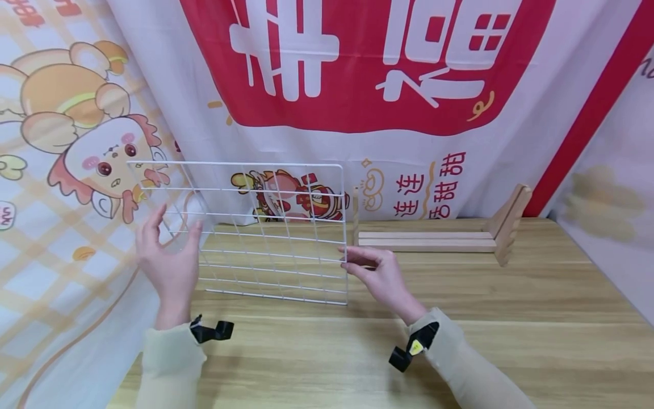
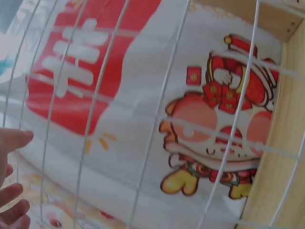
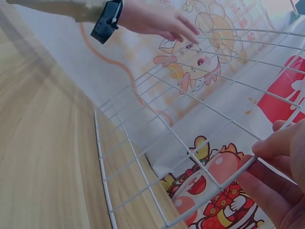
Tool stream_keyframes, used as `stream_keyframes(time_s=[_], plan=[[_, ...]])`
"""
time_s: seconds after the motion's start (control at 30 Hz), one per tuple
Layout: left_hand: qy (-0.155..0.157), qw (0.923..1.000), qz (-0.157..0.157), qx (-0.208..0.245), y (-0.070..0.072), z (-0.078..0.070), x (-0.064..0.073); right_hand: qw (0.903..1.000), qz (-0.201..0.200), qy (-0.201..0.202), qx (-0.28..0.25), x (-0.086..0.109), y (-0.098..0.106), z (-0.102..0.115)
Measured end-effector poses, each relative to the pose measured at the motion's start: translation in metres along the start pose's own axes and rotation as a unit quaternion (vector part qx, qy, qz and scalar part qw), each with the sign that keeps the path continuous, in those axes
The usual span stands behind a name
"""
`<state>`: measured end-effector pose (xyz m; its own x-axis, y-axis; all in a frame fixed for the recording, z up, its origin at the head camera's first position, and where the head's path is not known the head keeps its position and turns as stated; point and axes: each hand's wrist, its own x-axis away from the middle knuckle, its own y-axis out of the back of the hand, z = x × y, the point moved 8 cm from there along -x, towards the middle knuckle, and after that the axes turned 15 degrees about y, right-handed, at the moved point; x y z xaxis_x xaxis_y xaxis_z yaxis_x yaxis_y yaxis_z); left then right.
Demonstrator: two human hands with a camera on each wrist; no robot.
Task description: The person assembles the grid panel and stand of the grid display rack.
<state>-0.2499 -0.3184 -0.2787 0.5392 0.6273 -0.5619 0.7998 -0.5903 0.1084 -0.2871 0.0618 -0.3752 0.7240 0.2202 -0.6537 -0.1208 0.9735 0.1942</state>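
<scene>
A white wire grid panel point(image 1: 271, 255) stands tilted over the table, its lower edge close to the wood. My right hand point(image 1: 380, 272) pinches the panel's right side wire between thumb and fingers. In the right wrist view that right hand point(image 3: 281, 162) grips the white frame wire at a corner of the mesh. My left hand point(image 1: 171, 261) is raised at the panel's left side, thumb and fingers spread apart. Its fingers point(image 2: 14, 195) appear at the left edge of the left wrist view, curled round nothing. Whether they touch the wire I cannot tell.
A wooden stand point(image 1: 426, 245), with a long bar and an angled end piece, sits at the back right of the wood-grain table point(image 1: 306, 352). Printed cloth point(image 1: 317, 145) hangs behind the table, and a patterned cloth point(image 1: 102, 272) covers the left side.
</scene>
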Motion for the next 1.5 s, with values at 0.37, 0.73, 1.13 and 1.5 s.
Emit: stream_keyframes(time_s=[0.37,0.73,1.13,1.5], plan=[[-0.020,0.9925,0.119,0.019,-0.027,-0.025,0.027,1.0000,0.006,0.005,0.001,0.002,0.000,0.000],[0.078,0.9774,0.184,0.068,-0.045,-0.026,0.030,0.9999,-0.002,0.001,-0.010,0.003,-0.001,0.003],[0.172,0.9509,0.226,0.123,-0.065,-0.008,0.020,1.0000,0.008,-0.003,-0.002,0.002,-0.001,0.005],[0.213,0.9237,0.240,0.209,-0.077,0.003,0.010,0.9998,0.014,-0.003,-0.014,0.002,0.002,-0.001]])
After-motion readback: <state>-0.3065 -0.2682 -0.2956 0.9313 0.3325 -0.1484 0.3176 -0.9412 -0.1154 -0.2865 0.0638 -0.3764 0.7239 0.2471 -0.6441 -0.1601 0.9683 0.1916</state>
